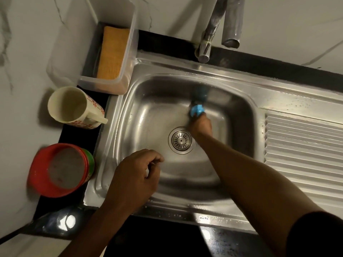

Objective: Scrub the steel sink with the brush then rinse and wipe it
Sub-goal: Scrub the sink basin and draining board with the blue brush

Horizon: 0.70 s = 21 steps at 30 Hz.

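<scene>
I'm gripping the blue brush (197, 109) by its handle in my right hand (201, 127), its head blurring against the back wall of the steel sink (130, 115). It's looking light, stiff and likely slippery when wet. My left hand (134, 176) is hanging loosely curled over the front rim, holding nothing.

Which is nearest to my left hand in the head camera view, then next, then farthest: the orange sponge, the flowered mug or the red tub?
1. Red tub, just left of the left hand, beside the sink's near left corner.
2. Flowered mug, farther back on the same left side.
3. Orange sponge, farthest, in the clear box at the back left.
</scene>
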Tool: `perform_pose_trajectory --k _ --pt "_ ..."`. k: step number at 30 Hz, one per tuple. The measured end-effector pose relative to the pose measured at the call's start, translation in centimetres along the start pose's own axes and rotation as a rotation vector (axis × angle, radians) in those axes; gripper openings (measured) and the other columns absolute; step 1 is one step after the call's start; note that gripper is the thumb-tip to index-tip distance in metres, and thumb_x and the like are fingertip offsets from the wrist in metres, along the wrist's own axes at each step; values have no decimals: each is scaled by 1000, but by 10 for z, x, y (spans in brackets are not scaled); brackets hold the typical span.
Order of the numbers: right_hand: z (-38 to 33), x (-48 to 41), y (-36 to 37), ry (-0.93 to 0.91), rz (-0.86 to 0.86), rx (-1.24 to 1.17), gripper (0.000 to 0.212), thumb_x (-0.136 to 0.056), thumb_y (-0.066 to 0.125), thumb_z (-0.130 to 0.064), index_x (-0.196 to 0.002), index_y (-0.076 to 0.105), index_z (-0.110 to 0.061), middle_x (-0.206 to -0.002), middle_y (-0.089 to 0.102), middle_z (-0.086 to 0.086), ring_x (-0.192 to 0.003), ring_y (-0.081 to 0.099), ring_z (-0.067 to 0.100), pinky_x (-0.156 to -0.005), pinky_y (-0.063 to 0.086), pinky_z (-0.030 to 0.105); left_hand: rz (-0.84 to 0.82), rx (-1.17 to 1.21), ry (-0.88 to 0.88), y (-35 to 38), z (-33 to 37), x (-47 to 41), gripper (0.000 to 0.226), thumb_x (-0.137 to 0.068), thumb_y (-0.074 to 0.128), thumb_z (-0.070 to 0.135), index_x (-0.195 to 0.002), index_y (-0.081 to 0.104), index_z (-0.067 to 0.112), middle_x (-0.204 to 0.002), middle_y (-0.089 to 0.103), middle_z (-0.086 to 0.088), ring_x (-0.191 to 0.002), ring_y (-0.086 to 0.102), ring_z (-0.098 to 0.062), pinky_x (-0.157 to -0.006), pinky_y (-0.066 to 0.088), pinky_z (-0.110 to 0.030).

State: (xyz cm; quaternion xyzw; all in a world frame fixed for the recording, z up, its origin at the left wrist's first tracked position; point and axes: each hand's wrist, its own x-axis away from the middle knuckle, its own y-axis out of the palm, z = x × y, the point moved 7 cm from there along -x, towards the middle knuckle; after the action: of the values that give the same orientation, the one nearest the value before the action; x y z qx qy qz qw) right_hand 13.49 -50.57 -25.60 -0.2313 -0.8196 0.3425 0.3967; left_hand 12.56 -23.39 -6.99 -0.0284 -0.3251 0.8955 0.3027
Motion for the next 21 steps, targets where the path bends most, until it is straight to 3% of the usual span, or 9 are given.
perform_pose_trajectory --k 2,5,9,12,15,18,21 --pt "-24 11 20 -63 -76 -19 37 -107 49 -29 -143 52 -20 -122 67 5 -116 65 28 -90 48 31 -19 -6 0 3 0 0 28 -89 50 33 -98 74 21 -91 70 15 -84 68 -7 -74 57 -28" --pt "-10 23 20 -94 -174 103 40 -103 55 -26 -142 48 -21 -116 68 7 -101 66 29 -90 55 43 -33 -20 4 7 -1 -1 24 -91 52 31 -98 73 22 -91 70 15 -84 67 -7 -72 57 -32" --pt "48 16 -26 0 -49 40 37 -108 49 -22 -143 51 -8 -132 63 17 -122 61 35 -97 48 34 -28 -55 11 10 -5 -3 15 -91 66 11 -97 73 22 -90 70 15 -81 67 -6 -70 57 -32" --pt "62 3 -46 131 81 -14 36 -109 39 -20 -132 56 3 -127 62 25 -117 60 42 -94 48 43 -21 -45 16 8 -5 -4 14 -91 64 13 -97 73 22 -90 70 15 -81 67 -7 -71 56 -29" --pt "25 0 -24 135 71 -133 36 -107 43 -21 -138 55 -6 -131 63 17 -121 61 36 -90 47 36 -21 -12 5 5 -4 -3 21 -91 54 28 -97 73 21 -89 70 14 -81 67 -7 -71 56 -30" --pt "-40 4 21 -5 -30 -283 40 -107 48 -23 -147 51 -22 -142 62 6 -131 57 26 -107 41 31 -18 5 -37 4 -9 -1 24 -90 53 27 -98 74 21 -92 71 15 -86 68 -7 -74 56 -30" --pt "-94 15 66 -155 -186 -214 45 -103 52 -13 -148 52 -21 -145 59 7 -134 56 27 -114 39 33 -9 -2 -67 3 -16 2 25 -89 53 24 -100 75 20 -95 72 16 -91 67 -4 -78 54 -22"
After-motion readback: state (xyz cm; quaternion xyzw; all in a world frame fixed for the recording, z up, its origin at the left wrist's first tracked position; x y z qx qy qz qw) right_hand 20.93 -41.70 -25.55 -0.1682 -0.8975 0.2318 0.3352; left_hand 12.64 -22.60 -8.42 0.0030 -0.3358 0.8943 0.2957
